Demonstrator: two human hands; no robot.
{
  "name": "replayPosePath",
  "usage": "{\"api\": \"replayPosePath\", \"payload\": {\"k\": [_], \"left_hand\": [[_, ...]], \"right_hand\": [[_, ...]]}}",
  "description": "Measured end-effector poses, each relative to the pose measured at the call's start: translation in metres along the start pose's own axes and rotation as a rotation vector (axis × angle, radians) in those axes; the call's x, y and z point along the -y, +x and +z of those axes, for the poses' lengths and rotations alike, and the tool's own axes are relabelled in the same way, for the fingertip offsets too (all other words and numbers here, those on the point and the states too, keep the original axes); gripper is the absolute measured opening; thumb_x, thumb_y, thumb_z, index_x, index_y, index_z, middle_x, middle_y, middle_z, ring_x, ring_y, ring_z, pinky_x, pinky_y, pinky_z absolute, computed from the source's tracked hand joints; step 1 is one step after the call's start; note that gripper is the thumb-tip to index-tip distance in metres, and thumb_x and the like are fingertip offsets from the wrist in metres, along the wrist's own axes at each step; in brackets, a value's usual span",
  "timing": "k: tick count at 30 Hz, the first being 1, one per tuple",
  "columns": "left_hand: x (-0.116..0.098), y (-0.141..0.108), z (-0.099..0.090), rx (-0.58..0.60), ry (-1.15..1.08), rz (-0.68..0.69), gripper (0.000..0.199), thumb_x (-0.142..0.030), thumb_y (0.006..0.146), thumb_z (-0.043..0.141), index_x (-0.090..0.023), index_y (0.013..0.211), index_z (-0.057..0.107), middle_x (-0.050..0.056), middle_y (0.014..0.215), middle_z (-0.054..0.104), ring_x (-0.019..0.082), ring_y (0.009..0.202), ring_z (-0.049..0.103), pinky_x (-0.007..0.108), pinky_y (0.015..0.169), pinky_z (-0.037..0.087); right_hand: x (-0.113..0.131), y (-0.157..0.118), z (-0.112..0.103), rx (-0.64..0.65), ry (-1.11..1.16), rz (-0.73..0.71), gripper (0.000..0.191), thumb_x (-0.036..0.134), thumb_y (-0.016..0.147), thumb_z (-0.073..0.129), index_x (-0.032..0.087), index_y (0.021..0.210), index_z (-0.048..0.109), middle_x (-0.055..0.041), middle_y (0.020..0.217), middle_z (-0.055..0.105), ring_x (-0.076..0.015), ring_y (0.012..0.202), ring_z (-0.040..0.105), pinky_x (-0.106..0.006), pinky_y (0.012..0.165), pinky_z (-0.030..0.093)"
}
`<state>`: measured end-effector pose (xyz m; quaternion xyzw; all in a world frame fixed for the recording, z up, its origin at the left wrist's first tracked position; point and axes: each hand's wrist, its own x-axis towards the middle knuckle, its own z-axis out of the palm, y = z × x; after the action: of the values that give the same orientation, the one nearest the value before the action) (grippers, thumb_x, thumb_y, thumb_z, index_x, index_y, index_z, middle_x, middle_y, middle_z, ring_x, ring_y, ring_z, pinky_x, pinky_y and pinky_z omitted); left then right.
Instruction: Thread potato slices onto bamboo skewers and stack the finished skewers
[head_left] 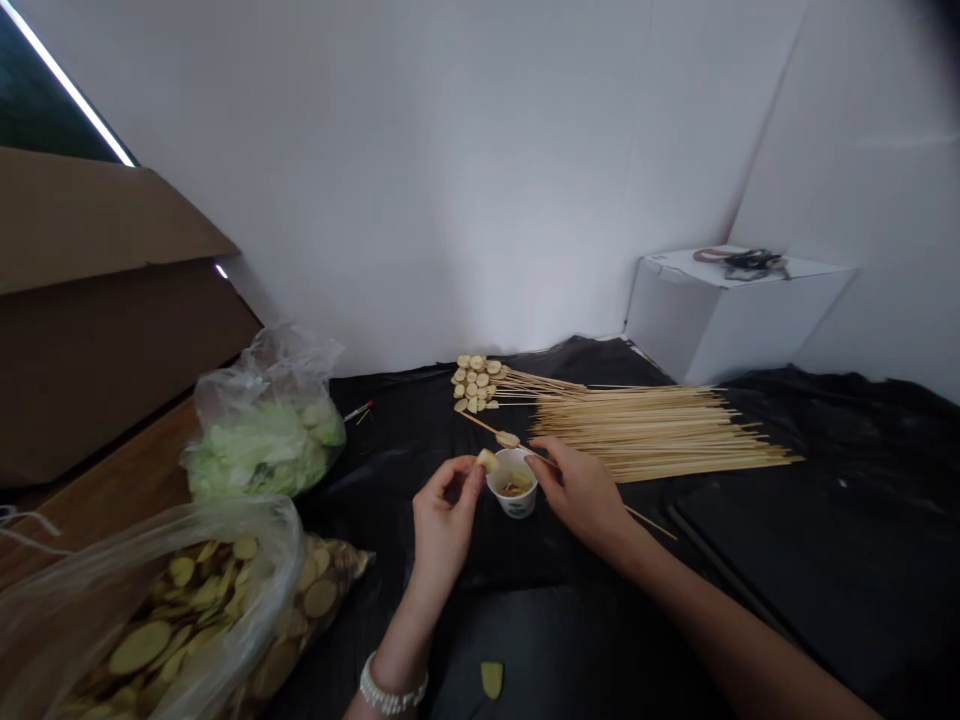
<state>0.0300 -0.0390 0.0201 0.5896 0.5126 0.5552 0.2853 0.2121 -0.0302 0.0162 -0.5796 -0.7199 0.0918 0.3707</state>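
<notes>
Between the thumb and fingers of my left hand (446, 510) is a pale potato slice (487, 460), beside the rim of a small white paper cup (516, 508). My right hand (581, 490) is closed around a wooden skewer (651, 522), which slants up to the left over the cup. One slice (508, 439) is threaded on it short of the tip. Inside the cup lie some yellowish pieces, too small to make out. Behind the cup, finished-looking skewers carry potato slices (472, 378) at their left ends.
Many bare skewers (660, 430) lie in a wide row on the black cover. At left stand an open bag of potato slices (289, 530) and a bag of pale green vegetables (262, 440). A loose slice (492, 680) lies in front; a white box (735, 310) stands back right.
</notes>
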Motion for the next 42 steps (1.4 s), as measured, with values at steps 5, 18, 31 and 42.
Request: {"api": "replayPosePath", "payload": {"k": [5, 18, 31, 42], "left_hand": [[0.007, 0.006, -0.003, -0.021, -0.414, -0.24, 0.032, -0.035, 0.071, 0.071, -0.015, 0.096, 0.071, 0.007, 0.09, 0.07, 0.013, 0.073, 0.063, 0.026, 0.07, 0.052], [-0.002, 0.0, 0.005, 0.084, -0.288, -0.062, 0.03, -0.026, 0.068, 0.072, -0.017, 0.097, 0.07, 0.007, 0.096, 0.069, 0.018, 0.085, 0.065, 0.031, 0.079, 0.052], [0.001, 0.013, -0.013, -0.074, -0.647, -0.313, 0.026, -0.021, 0.07, 0.073, -0.017, 0.092, 0.059, 0.005, 0.091, 0.071, 0.017, 0.088, 0.067, 0.025, 0.074, 0.051], [0.002, 0.026, -0.024, -0.229, -1.051, -0.638, 0.014, -0.01, 0.086, 0.054, -0.016, 0.09, 0.066, 0.005, 0.093, 0.072, 0.014, 0.083, 0.069, 0.021, 0.069, 0.055]], "right_hand": [[0.003, -0.003, -0.001, -0.035, 0.075, -0.103, 0.024, 0.034, 0.092, 0.044, 0.022, 0.104, 0.062, -0.0034, 0.093, 0.071, -0.0171, 0.081, 0.066, -0.025, 0.069, 0.043], [0.012, -0.007, -0.001, 0.002, 0.248, -0.248, 0.021, 0.029, 0.09, 0.048, 0.02, 0.099, 0.064, -0.0028, 0.089, 0.072, -0.0142, 0.078, 0.066, -0.023, 0.07, 0.047], [0.006, -0.006, 0.0, -0.048, 0.149, -0.198, 0.025, 0.03, 0.093, 0.044, 0.022, 0.102, 0.066, -0.0044, 0.096, 0.071, -0.0154, 0.084, 0.065, -0.026, 0.079, 0.047], [0.008, -0.009, -0.002, 0.026, -0.02, -0.29, 0.027, 0.028, 0.095, 0.039, 0.022, 0.097, 0.065, -0.0037, 0.083, 0.067, -0.0138, 0.076, 0.062, -0.023, 0.071, 0.041]]}}
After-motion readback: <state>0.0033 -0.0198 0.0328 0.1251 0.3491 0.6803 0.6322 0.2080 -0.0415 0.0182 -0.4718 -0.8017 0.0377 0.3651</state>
